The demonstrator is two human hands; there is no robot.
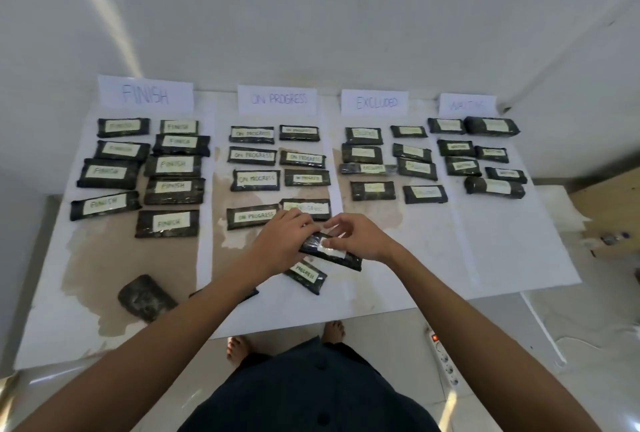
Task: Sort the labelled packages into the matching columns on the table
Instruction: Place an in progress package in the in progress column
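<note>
The black plastic-wrapped package [341,258], oblong with its white label up, is held over the tabletop [450,275] near the middle of its front edge, long axis slanting from far-left to near-right. The left hand [280,244] grips its far-left end with curled fingers, and the right hand [360,237] pinches its far edge, thumb on the label. A second black package labelled PROGRESS [306,275] lies just beneath, an unlabelled dark package [147,296] sits near the front left corner, and bare white paper [502,251] spreads toward the front right corner.
</note>
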